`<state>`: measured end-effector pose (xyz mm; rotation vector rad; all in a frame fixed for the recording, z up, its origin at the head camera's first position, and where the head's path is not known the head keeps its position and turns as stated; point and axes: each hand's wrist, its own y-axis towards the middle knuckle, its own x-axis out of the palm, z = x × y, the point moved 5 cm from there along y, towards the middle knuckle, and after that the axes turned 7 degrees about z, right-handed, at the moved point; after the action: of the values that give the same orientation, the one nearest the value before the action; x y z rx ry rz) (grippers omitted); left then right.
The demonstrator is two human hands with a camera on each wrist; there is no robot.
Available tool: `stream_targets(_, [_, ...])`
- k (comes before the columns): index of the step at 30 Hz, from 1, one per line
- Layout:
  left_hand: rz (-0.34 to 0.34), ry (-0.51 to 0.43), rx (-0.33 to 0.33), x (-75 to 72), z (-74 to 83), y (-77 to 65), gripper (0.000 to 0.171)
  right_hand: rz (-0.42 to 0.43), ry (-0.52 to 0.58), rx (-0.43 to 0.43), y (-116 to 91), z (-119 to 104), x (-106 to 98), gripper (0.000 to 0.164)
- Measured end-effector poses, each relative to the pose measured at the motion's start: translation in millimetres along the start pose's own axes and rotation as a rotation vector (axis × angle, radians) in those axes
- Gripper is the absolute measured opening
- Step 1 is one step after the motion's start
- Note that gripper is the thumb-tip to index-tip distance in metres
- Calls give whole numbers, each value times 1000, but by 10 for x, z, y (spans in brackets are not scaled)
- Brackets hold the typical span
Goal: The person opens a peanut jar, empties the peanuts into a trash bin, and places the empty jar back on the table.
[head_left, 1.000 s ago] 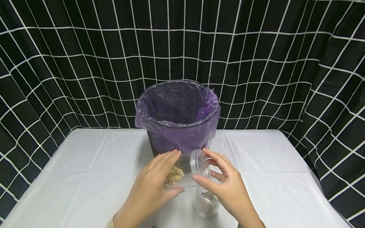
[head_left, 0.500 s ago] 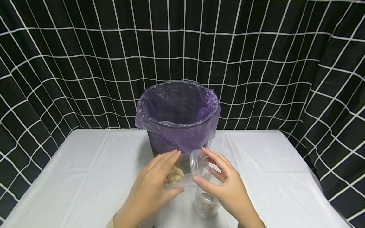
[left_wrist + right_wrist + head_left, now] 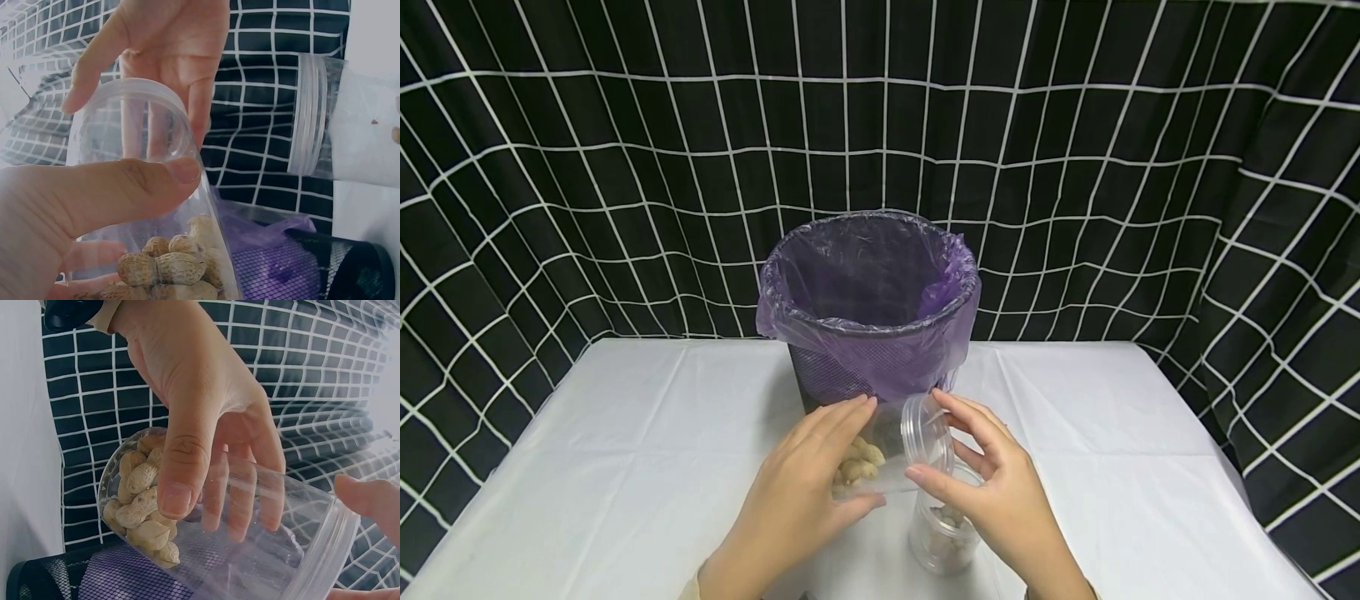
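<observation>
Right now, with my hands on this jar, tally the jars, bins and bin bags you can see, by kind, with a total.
Jars: 2
Bin: 1
Bag: 1
Total: 4

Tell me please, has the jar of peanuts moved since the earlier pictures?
No, not visibly. In the head view, the jar of peanuts keeps the same place against the bin, held sideways in front of it.

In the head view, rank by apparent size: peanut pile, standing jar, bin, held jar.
1. Bin
2. Held jar
3. Standing jar
4. Peanut pile
Both jars are partly hidden, so 2 over 3 is less sure.
</observation>
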<state>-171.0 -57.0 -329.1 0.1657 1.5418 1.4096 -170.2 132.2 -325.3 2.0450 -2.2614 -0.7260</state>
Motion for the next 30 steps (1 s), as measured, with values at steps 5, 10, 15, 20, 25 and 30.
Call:
stream_targets(5, [-10,1,-11,-1,2,3,95,-8,-14,-2,1,-6,-10,67])
stream_targets(10, [-13,-5,-13,-4,1,4,94,-17,-6,-32,-4,-19,-12,67])
stream_targets(15, [-8,-8,-5,-7,2,0,94,-25,3,-54,-10,-19,-9,67])
stream_targets(20, [-8,-6,-3,-7,-1,2,95,-27,42,-74,-5,-17,1,69])
stream_targets(25, [-1,-5,1,-11,-4,0,94,6,70,-68,1,-24,0,68])
stream_targets(30, [-2,1,3,-11,-4,-2,94,17,9,-3,-4,-3,-3,61])
